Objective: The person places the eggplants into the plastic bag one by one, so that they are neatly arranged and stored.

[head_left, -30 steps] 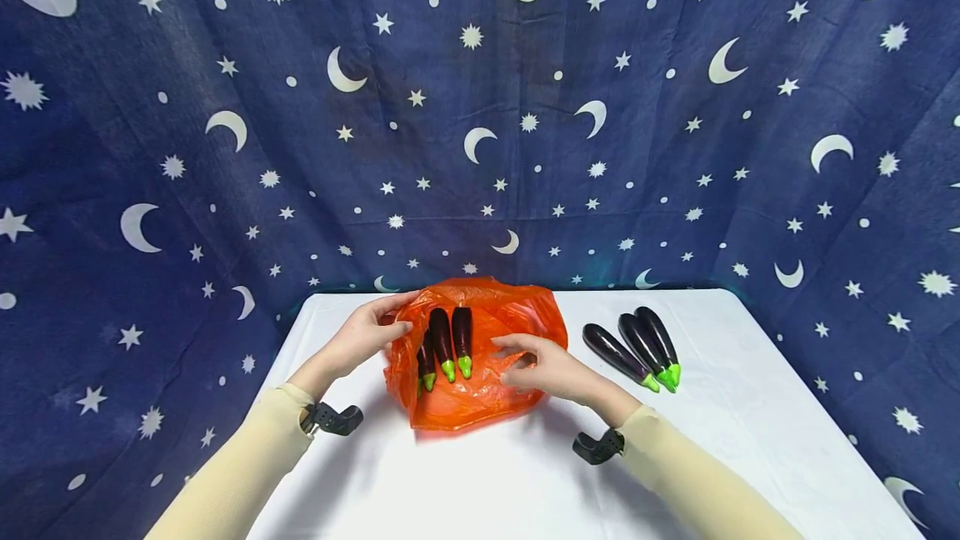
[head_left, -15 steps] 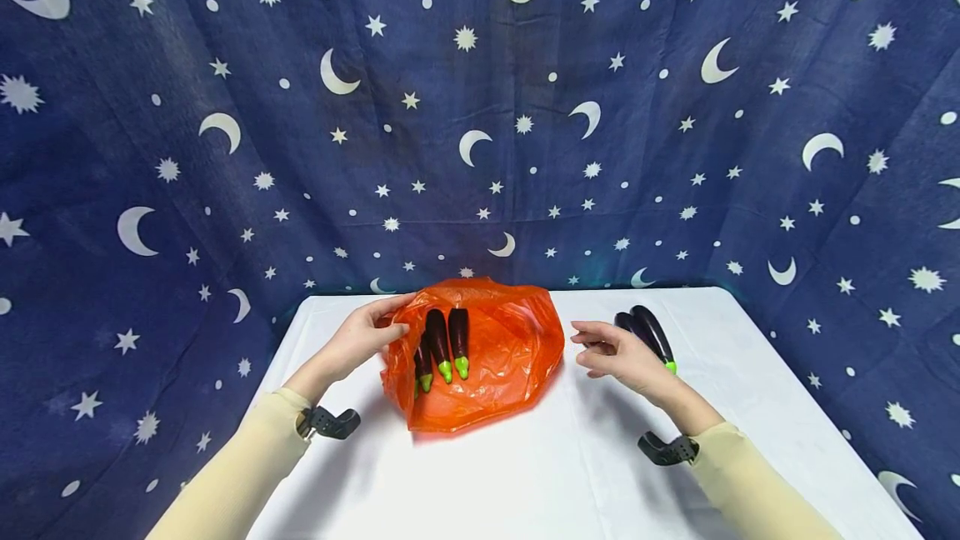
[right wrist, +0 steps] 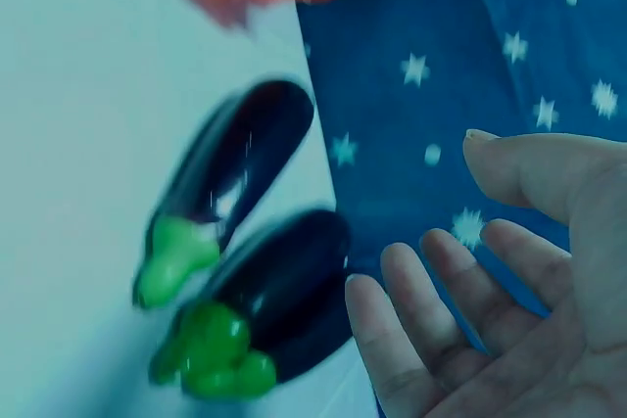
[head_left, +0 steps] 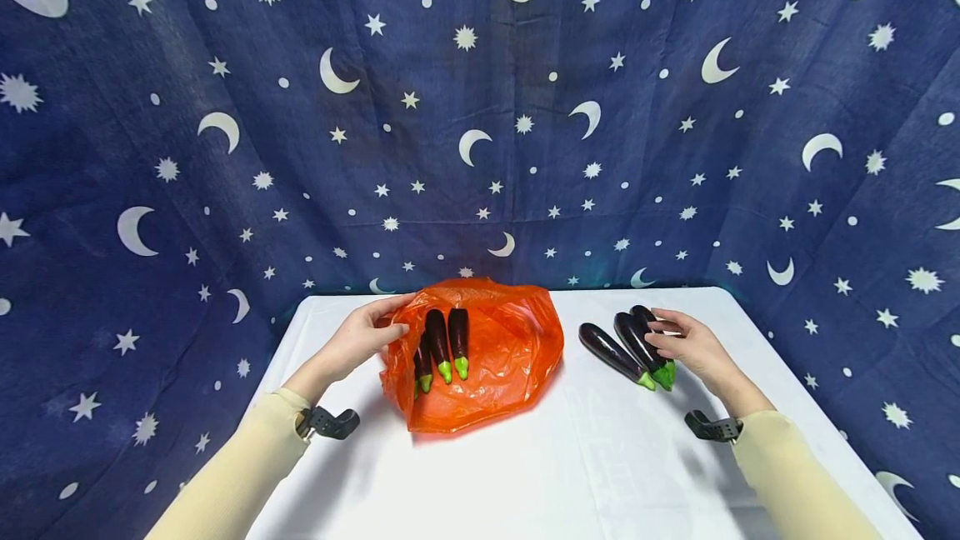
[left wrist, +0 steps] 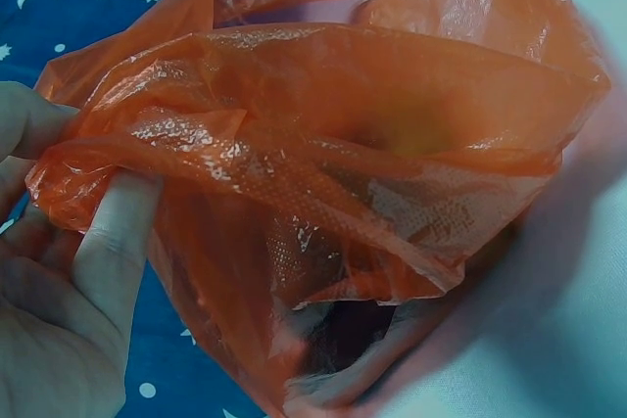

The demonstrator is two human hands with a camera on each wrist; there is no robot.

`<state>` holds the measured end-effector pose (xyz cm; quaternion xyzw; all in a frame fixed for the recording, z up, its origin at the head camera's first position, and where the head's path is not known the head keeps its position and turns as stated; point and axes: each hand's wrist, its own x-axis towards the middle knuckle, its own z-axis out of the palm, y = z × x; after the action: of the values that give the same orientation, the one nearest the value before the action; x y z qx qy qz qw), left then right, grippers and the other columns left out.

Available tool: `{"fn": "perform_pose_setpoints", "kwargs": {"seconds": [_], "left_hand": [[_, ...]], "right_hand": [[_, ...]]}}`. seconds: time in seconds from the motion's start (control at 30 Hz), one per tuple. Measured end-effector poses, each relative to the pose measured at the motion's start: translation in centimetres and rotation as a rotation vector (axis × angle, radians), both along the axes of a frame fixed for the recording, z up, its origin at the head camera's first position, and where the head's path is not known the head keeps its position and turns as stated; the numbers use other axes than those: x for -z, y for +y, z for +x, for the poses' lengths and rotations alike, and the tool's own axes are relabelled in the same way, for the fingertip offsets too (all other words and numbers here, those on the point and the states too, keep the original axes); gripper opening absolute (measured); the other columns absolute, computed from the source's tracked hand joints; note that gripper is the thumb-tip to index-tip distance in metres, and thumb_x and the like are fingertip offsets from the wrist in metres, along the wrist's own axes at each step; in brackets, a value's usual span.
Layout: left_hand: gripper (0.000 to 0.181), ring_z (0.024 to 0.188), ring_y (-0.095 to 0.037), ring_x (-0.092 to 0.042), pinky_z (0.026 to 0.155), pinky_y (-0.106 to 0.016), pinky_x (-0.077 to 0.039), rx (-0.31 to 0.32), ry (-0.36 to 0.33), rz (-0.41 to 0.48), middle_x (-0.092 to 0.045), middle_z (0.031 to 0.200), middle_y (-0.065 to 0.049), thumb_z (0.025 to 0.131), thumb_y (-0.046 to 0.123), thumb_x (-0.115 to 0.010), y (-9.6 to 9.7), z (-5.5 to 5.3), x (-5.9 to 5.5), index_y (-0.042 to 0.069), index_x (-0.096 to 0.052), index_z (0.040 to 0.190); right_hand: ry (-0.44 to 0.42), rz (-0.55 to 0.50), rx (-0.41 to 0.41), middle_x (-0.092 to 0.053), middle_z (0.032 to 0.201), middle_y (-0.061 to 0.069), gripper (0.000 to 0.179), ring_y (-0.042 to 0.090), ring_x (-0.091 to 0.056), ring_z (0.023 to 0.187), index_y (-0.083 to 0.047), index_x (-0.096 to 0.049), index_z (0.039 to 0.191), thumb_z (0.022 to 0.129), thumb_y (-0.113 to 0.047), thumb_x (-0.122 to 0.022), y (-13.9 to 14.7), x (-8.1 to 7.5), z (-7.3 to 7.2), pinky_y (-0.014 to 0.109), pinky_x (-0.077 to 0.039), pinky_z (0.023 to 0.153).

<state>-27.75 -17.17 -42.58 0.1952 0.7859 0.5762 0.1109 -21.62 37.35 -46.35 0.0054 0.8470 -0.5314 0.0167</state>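
My left hand [head_left: 362, 337] pinches the left rim of an orange plastic bag [head_left: 510, 365] between thumb and fingers. In the left wrist view the bunched film [left wrist: 108, 159] lies between them. The bag's mouth faces me, and several dark eggplants [head_left: 458, 340] with green stem ends lie inside at its left. My right hand [head_left: 701, 350] hovers at the right of the table, fingers apart and holding nothing. Just beyond its fingertips lie an eggplant [head_left: 609, 350] on its own and two side by side, the nearer one [head_left: 637, 344] and a partly hidden one [head_left: 641, 317].
A white cloth covers the table [head_left: 517, 482]. Behind its far edge hangs a dark blue curtain [head_left: 480, 148] with moons and stars. Each wrist wears a black camera mount, such as the right one [head_left: 711, 427].
My right hand has come out from the bag's mouth and travelled right, across to the eggplants on the table. My left hand stays on the bag's rim.
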Motion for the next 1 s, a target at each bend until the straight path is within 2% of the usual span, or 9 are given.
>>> {"fn": "perform_pose_setpoints", "kwargs": {"seconds": [0.07, 0.17, 0.3, 0.5, 0.67, 0.8, 1.0], "left_hand": [[0.054, 0.105, -0.027, -0.065, 0.079, -0.031, -0.058, 0.003, 0.000, 0.002, -0.063, 0.135, -0.015, 0.098, 0.010, -0.065, 0.0, 0.0, 0.0, 0.012, -0.053, 0.150], [0.054, 0.106, -0.027, -0.065, 0.081, -0.032, -0.058, 0.005, 0.000, 0.004, -0.063, 0.135, -0.015, 0.098, 0.009, -0.065, 0.0, 0.0, -0.1, 0.011, -0.052, 0.150], [0.054, 0.104, -0.027, -0.065, 0.078, -0.032, -0.059, 0.001, 0.000, -0.003, -0.063, 0.134, -0.015, 0.098, 0.010, -0.065, 0.1, 0.0, -0.1, 0.012, -0.053, 0.150], [0.054, 0.101, -0.027, -0.065, 0.073, -0.032, -0.059, 0.001, -0.009, -0.008, -0.064, 0.132, -0.015, 0.098, 0.011, -0.065, 0.1, 0.0, -0.1, 0.013, -0.053, 0.150], [0.054, 0.098, -0.026, -0.065, 0.070, -0.032, -0.059, -0.004, -0.012, -0.007, -0.065, 0.131, -0.015, 0.098, 0.010, -0.065, 0.1, 0.0, -0.1, 0.013, -0.053, 0.150], [0.054, 0.097, -0.025, -0.065, 0.069, -0.033, -0.059, -0.005, -0.018, -0.002, -0.065, 0.130, -0.015, 0.098, 0.009, -0.065, 0.2, 0.1, -0.1, 0.013, -0.053, 0.151], [0.054, 0.096, -0.024, -0.065, 0.068, -0.032, -0.059, -0.008, -0.024, 0.001, -0.066, 0.128, -0.015, 0.098, 0.009, -0.065, 0.4, 0.3, -0.1, 0.014, -0.053, 0.150]], "right_hand": [[-0.016, 0.048, 0.024, -0.044, 0.147, 0.036, 0.072, 0.010, -0.062, 0.108, 0.008, -0.029, 0.156, 0.101, -0.022, -0.066, 0.8, 0.1, -0.2, 0.034, -0.056, 0.089], [-0.029, 0.078, 0.054, -0.044, 0.146, 0.036, 0.071, 0.028, -0.060, 0.118, 0.009, -0.029, 0.156, 0.102, -0.021, -0.065, 1.7, 0.3, -0.6, 0.037, -0.055, 0.093], [-0.049, 0.069, 0.066, -0.042, 0.148, 0.036, 0.073, 0.043, -0.051, 0.129, 0.009, -0.026, 0.157, 0.103, -0.025, -0.063, 2.6, 0.6, -1.1, 0.050, -0.050, 0.101], [-0.114, 0.041, 0.061, -0.036, 0.150, 0.039, 0.075, 0.050, -0.045, 0.134, 0.010, -0.020, 0.158, 0.105, -0.025, -0.059, 3.9, 0.8, -1.7, 0.059, -0.045, 0.105], [-0.231, 0.031, 0.063, -0.037, 0.151, 0.037, 0.078, 0.050, -0.045, 0.134, 0.009, -0.018, 0.158, 0.104, -0.027, -0.060, 4.9, 1.2, -2.4, 0.056, -0.046, 0.104], [-0.307, 0.037, 0.049, -0.041, 0.147, 0.037, 0.081, 0.048, -0.050, 0.129, 0.009, -0.015, 0.159, 0.103, -0.028, -0.062, 5.6, 1.9, -3.0, 0.055, -0.048, 0.102], [-0.338, 0.032, 0.014, -0.040, 0.148, 0.038, 0.085, 0.047, -0.053, 0.127, 0.008, -0.011, 0.160, 0.103, -0.028, -0.063, 6.0, 2.7, -3.6, 0.058, -0.048, 0.101]]}}
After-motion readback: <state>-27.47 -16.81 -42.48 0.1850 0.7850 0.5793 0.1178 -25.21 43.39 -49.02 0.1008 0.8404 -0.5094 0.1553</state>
